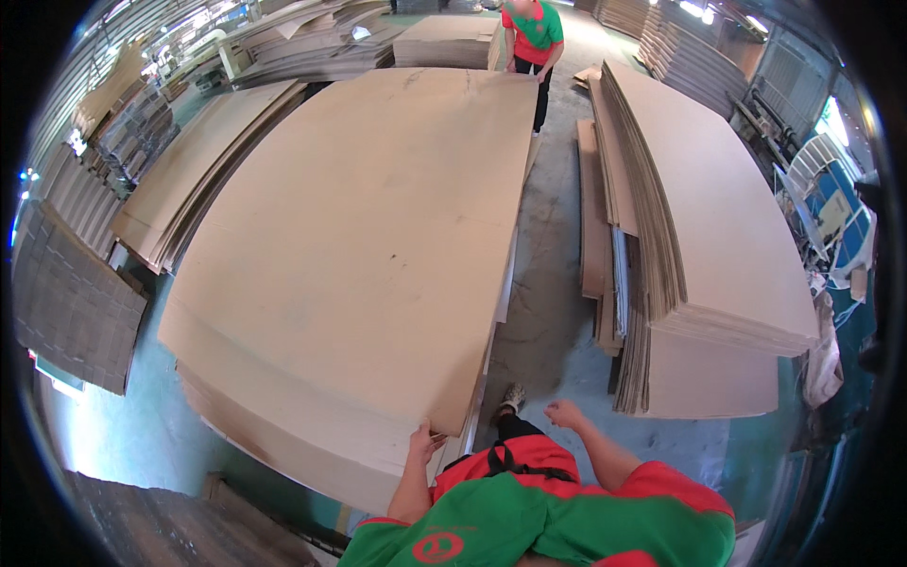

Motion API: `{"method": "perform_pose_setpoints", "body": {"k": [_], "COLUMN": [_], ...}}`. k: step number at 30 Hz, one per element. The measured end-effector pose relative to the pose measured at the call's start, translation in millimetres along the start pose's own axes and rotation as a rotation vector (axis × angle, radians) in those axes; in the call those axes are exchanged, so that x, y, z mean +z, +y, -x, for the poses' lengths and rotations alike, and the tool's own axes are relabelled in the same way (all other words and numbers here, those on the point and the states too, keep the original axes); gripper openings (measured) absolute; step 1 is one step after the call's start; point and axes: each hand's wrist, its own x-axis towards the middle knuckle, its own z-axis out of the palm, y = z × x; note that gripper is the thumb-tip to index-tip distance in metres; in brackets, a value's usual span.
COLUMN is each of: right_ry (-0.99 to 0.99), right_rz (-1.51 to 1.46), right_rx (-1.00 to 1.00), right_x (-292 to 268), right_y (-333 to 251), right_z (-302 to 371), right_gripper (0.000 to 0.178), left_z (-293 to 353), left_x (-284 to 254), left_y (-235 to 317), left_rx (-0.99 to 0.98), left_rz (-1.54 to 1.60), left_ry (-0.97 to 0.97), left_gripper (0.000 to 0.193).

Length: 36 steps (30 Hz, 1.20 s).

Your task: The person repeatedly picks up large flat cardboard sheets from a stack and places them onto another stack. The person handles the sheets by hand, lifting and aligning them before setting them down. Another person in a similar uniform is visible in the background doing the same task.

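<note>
A large tan cardboard sheet [359,236] lies over a stack in front of me, with a few small dark marks on its surface. At its near right corner, my left hand [425,441] is closed on the sheet's edge, fingers partly hidden. Under it, more sheets [274,430] of the stack show along the near side. My right hand [564,414] hangs over the aisle to the right of the stack, fingers curled in and nothing visible in them. At the far right corner, a co-worker [534,38] in a red and green shirt has hands at the sheet's edge.
On the right, across a narrow aisle [543,255], stands a tall stack of cardboard sheets [718,198]. Another stack [203,170] lies to the left, beside a grey bundle [80,293]. Further stacks [449,42] line the back. A dark corrugated pile [179,520] sits at the lower left.
</note>
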Motion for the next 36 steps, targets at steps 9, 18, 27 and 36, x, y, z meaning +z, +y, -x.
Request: {"method": "perform_pose_setpoints", "body": {"k": [9, 18, 27, 36], "right_ry": [0.015, -0.306, -0.250, -0.072], "right_rz": [0.049, 0.125, 0.022, 0.063], "right_rx": [-0.178, 0.219, 0.126, -0.088], "right_x": [-13.5, 13.6, 32.2, 23.5], "right_y": [-54.8, 26.4, 12.9, -44.4], "right_z": [-1.1, 20.7, 5.4, -32.9], "right_gripper": [0.037, 0.043, 0.037, 0.035], "left_z": [5.8, 30.2, 45.6, 58.0], "left_x": [46.1, -38.0, -59.1, -51.9], "left_y": [-5.6, -30.2, -43.6, -58.3], "left_rx": [0.070, 0.063, 0.081, 0.151], "left_rz": [-0.013, -0.297, -0.260, -0.253], "left_ry": [-0.137, 0.139, 0.261, 0.232], "left_gripper": [0.043, 0.040, 0.032, 0.038]}}
